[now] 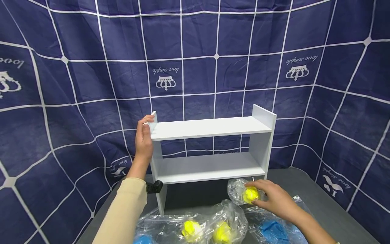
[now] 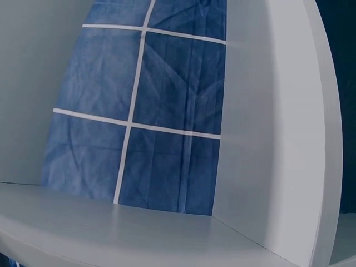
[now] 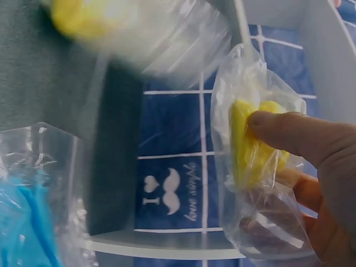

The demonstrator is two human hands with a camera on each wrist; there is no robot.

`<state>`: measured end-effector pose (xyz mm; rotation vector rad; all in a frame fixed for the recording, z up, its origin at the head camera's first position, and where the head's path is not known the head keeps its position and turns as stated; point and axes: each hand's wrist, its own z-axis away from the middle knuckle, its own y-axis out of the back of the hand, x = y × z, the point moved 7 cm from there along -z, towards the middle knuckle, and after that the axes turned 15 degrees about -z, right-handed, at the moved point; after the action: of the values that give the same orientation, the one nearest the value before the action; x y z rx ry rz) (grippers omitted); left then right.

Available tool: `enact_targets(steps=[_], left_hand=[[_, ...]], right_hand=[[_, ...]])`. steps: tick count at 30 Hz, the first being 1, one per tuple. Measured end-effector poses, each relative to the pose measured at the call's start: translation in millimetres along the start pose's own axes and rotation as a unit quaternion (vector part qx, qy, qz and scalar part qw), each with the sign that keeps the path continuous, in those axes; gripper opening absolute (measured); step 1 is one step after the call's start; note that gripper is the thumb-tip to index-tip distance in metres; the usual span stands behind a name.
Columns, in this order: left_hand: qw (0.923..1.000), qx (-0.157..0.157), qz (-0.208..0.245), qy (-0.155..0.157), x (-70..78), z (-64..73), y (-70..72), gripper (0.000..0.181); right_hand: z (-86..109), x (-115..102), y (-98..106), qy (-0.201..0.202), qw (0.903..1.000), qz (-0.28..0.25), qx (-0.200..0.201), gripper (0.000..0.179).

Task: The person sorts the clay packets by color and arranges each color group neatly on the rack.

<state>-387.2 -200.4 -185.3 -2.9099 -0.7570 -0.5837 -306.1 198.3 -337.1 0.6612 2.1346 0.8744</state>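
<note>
A white two-tier shelf (image 1: 210, 128) stands on the dark table. My left hand (image 1: 144, 144) grips the top of its left side panel, fingers over the edge. The left wrist view shows the shelf's inner board (image 2: 111, 228) and side panel, but not the hand. With thumb and fingers, my right hand (image 1: 278, 200) pinches a clear plastic bag with a bunched yellow thing (image 1: 251, 194) inside, in front of the lower shelf's right end. In the right wrist view the thumb presses on the yellow thing (image 3: 245, 144) through the plastic.
Two more clear bags with yellow contents, one (image 1: 191, 231) beside the other (image 1: 222, 233), lie at the table's front. Bags with blue contents lie at right (image 1: 274, 231) and at left (image 1: 143, 240). A dark blue gridded curtain (image 1: 198, 74) hangs behind the shelf.
</note>
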Motion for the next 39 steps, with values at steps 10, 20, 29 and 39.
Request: enact_targets(steps=[10,20,29,39], left_hand=[[1.0,-0.001,-0.007,0.004,15.1,-0.4,1.2,0.029],[0.9999,-0.011,-0.011,0.001,34.6,-0.5,4.2,0.027],[0.9998,-0.013,-0.012,0.001,33.0,-1.4,4.0,0.027],[0.9998,-0.015,-0.012,0.007,32.5,-0.8,3.9,0.027]], right_hand=[[-2.3,-22.5,19.2,0.01,0.9997,-0.009,-0.018,0.056],[-9.3,-58.2,42.7,0.067,0.9975,-0.025,-0.003,0.058],[-15.2,-88.3,65.4,0.128,0.9912,-0.028,0.018,0.062],[-29.7,-127.4,110.1,0.207,0.9741,-0.016,0.088,0.07]])
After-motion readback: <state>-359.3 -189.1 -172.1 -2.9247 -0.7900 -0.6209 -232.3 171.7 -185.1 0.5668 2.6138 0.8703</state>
